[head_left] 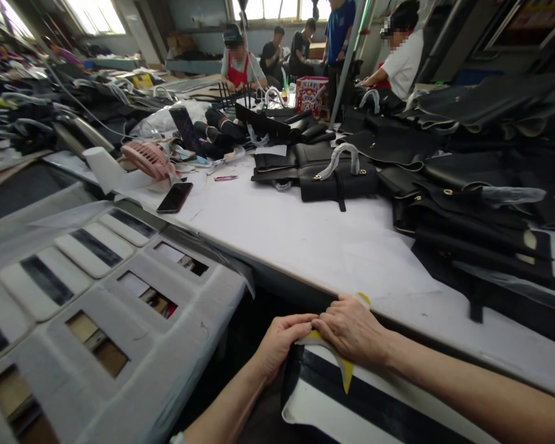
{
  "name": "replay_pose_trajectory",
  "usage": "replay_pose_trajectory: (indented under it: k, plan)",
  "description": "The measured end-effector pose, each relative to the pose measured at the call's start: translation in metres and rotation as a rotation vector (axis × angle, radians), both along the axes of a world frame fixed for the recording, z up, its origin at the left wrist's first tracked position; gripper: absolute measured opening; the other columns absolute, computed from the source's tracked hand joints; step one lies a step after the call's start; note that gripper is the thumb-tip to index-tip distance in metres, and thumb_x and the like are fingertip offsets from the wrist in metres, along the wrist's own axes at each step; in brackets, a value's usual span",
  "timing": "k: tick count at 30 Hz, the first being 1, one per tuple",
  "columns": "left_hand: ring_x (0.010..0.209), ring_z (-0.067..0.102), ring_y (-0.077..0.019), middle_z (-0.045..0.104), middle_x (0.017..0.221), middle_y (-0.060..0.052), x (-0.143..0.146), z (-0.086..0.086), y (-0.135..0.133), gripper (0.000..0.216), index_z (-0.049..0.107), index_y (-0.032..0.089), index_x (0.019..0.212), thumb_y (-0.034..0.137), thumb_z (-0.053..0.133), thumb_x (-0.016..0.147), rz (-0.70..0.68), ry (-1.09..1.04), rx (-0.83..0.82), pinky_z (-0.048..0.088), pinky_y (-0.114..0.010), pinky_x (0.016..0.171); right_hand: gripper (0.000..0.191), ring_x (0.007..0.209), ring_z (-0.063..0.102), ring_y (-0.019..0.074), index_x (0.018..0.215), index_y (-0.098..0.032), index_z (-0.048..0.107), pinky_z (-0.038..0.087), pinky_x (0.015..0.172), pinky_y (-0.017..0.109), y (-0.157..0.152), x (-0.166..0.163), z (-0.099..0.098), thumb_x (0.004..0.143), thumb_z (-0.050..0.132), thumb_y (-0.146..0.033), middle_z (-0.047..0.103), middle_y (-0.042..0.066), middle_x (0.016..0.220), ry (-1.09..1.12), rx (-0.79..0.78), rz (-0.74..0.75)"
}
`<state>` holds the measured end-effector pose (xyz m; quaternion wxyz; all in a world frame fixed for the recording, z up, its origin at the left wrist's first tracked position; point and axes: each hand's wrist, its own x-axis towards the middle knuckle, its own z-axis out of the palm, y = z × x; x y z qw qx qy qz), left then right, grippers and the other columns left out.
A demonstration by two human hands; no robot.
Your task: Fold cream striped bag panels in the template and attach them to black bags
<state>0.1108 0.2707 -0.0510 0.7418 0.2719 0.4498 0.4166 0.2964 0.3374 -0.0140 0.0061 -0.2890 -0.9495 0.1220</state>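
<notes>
My left hand [280, 342] and my right hand [351, 327] meet at the near edge of the white table [305, 240]. Both are closed, pinching a thin yellow strip [345, 370] that hangs down between them. The strip lies against a black and white piece [351, 401] held just below the table edge. My right hand's fingers curl over the strip's top end, where a bit of yellow shows behind the knuckles. My left thumb and fingers press the strip from the left.
Black handbags [337, 176] and stacked black leather pieces [481, 228] cover the table's right and back. A phone [174, 197], a pink fan [148, 159] and a paper roll [99, 163] lie at the left. White trays with cut-outs [120, 308] stand at my left. Several people work behind.
</notes>
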Motion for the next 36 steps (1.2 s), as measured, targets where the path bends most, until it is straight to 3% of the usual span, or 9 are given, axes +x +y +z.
replay_pose_trajectory:
  k: [9,16,20,23,26,28,31,33,36]
  plan:
    - [0.078,0.062,-0.0166,0.075,0.095,-0.007,0.003,-0.004,0.009,0.031,0.075,0.016,0.104,0.036,0.068,0.082,-0.090,0.181,0.060,0.043,-0.026,0.073,0.056,0.061,0.058,0.0149,0.068,-0.020,0.060,0.025,0.066,0.034,0.009,0.026,-0.001,0.105,0.022,-0.038,0.067,0.002,0.065,-0.028,-0.089,-0.020]
    - [0.082,0.061,-0.0187,0.074,0.094,-0.008,0.009,-0.004,0.017,0.033,0.076,0.015,0.104,0.039,0.066,0.083,-0.173,0.213,0.124,0.044,-0.027,0.075,0.055,0.061,0.059,0.0163,0.069,-0.019,0.062,0.025,0.064,0.034,0.008,0.021,-0.006,0.104,0.023,-0.036,0.067,0.004,0.064,-0.013,-0.019,0.012]
    - [0.078,0.059,-0.0166,0.073,0.090,-0.005,0.005,0.005,0.019,0.032,0.076,0.016,0.102,0.038,0.068,0.080,-0.261,0.260,0.163,0.041,-0.026,0.073,0.055,0.063,0.061,0.0177,0.069,-0.018,0.064,0.028,0.064,0.033,0.002,0.024,0.005,0.104,0.025,-0.036,0.069,0.006,0.066,-0.094,0.020,0.002]
    - [0.070,0.057,-0.0156,0.072,0.079,-0.004,0.004,0.008,0.024,0.032,0.077,0.015,0.097,0.036,0.074,0.073,-0.306,0.286,0.153,0.040,-0.027,0.069,0.057,0.064,0.063,0.0187,0.069,-0.018,0.065,0.030,0.065,0.033,-0.010,0.036,0.025,0.103,0.025,-0.039,0.071,0.007,0.069,-0.178,0.034,-0.117]
    - [0.069,0.057,-0.0171,0.071,0.074,-0.005,0.007,0.008,0.032,0.034,0.078,0.014,0.090,0.034,0.081,0.064,-0.346,0.295,0.136,0.041,-0.030,0.070,0.060,0.070,0.064,0.0222,0.073,-0.020,0.067,0.032,0.065,0.032,-0.028,0.059,0.048,0.102,0.023,-0.048,0.071,0.008,0.074,-0.229,0.030,-0.446]
    - [0.070,0.057,-0.0187,0.070,0.072,-0.005,0.009,0.009,0.035,0.035,0.078,0.013,0.085,0.035,0.085,0.059,-0.355,0.290,0.128,0.042,-0.032,0.074,0.060,0.073,0.063,0.0242,0.074,-0.020,0.065,0.033,0.063,0.032,-0.044,0.076,0.062,0.098,0.026,-0.059,0.070,0.009,0.076,-0.194,-0.067,-0.699]
    - [0.080,0.061,-0.0226,0.072,0.080,-0.008,0.007,0.007,0.033,0.041,0.078,0.012,0.086,0.040,0.087,0.057,-0.348,0.234,0.102,0.043,-0.033,0.081,0.056,0.072,0.059,0.0222,0.076,-0.019,0.060,0.038,0.062,0.030,-0.079,0.096,0.077,0.087,0.043,-0.071,0.066,0.006,0.076,0.128,-0.449,-0.898]
    - [0.094,0.062,-0.0256,0.073,0.099,-0.010,0.003,0.002,0.022,0.050,0.076,0.014,0.096,0.053,0.080,0.064,-0.319,0.146,0.068,0.045,-0.034,0.087,0.048,0.076,0.059,0.0209,0.085,-0.018,0.061,0.043,0.066,0.029,-0.112,0.099,0.079,0.080,0.061,-0.065,0.065,0.005,0.083,0.467,-0.733,-0.943]
    - [0.112,0.059,-0.0270,0.065,0.123,-0.010,-0.005,-0.017,-0.009,0.067,0.069,0.018,0.110,0.074,0.056,0.076,-0.241,0.014,-0.008,0.046,-0.035,0.093,0.039,0.076,0.061,0.0205,0.094,-0.020,0.061,0.047,0.070,0.031,-0.172,0.083,0.069,0.073,0.078,-0.048,0.066,0.004,0.085,0.964,-0.981,-1.097]
